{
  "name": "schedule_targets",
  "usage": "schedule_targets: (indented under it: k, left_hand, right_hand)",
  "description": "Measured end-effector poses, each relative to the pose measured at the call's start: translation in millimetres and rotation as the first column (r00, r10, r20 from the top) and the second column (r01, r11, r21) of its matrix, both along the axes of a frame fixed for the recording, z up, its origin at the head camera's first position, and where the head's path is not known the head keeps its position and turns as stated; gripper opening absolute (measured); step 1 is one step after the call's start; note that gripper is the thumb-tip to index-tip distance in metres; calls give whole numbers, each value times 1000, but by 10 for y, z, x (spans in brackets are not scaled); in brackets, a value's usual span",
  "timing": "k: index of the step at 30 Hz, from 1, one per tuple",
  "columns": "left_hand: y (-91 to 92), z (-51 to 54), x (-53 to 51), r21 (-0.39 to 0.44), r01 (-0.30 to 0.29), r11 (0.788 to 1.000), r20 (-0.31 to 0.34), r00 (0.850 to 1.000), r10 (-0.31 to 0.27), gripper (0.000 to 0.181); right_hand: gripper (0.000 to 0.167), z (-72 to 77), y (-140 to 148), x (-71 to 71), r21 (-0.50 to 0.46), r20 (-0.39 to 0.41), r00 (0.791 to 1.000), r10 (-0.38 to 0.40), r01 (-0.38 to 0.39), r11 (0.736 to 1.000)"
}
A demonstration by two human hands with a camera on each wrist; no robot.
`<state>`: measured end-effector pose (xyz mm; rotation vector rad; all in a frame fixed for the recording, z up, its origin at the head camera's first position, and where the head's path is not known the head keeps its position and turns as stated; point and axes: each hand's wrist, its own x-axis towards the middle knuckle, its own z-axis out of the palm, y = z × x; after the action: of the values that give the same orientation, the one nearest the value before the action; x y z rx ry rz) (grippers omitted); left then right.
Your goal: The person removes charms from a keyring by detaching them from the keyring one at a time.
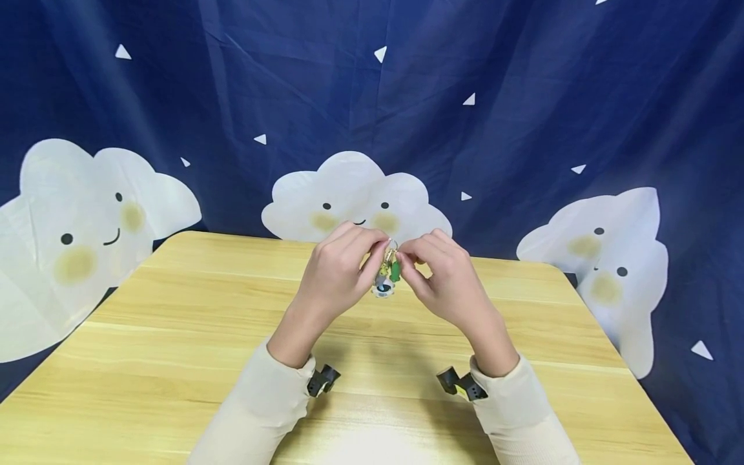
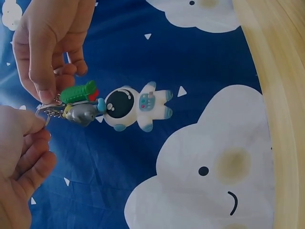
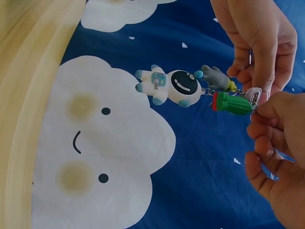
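Note:
A keychain with several charms hangs above the table between both hands. Its white astronaut (image 2: 145,107) with a dark visor dangles lowest. Beside each other above it hang a green charm with a red end (image 3: 231,103) and a grey animal-like figure with a bit of yellow (image 3: 215,78). My left hand (image 1: 340,271) pinches the metal ring (image 1: 393,245) at the top between thumb and forefinger. From the other side, my right hand (image 1: 446,274) pinches the metal parts close to the green charm. Fingertips hide some of the ring and the small chains.
Below the hands lies a light wood-grain table (image 1: 232,336). Behind its far edge hangs a dark blue curtain (image 1: 325,84) printed with smiling white clouds and small triangles. A small black camera (image 1: 323,380) sits at the left wrist, another (image 1: 462,384) at the right.

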<state>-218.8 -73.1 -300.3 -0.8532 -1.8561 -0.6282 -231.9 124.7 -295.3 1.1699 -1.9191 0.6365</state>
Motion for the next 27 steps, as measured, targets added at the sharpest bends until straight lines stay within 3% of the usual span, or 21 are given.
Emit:
schedule_targets:
  k: [8,18,27]
  left_hand:
    - [18,-13,-17,0,13,1000,-13,1000,-13,8]
    - [5,-30,-20,-41,-6,999,30,1000,7,5]
    - [-20,-11,-8,-27,3,1000,25,1000,-2,6]
  right_hand:
    - [7,-14,-2,-10,-23,-9,1000,-6,6,1000]
    - [8,-19,0,-10,-22,-21,1000,-4,3,1000]
    - [7,-18,1,-11,-14,-24,1000,7,-7,1000]
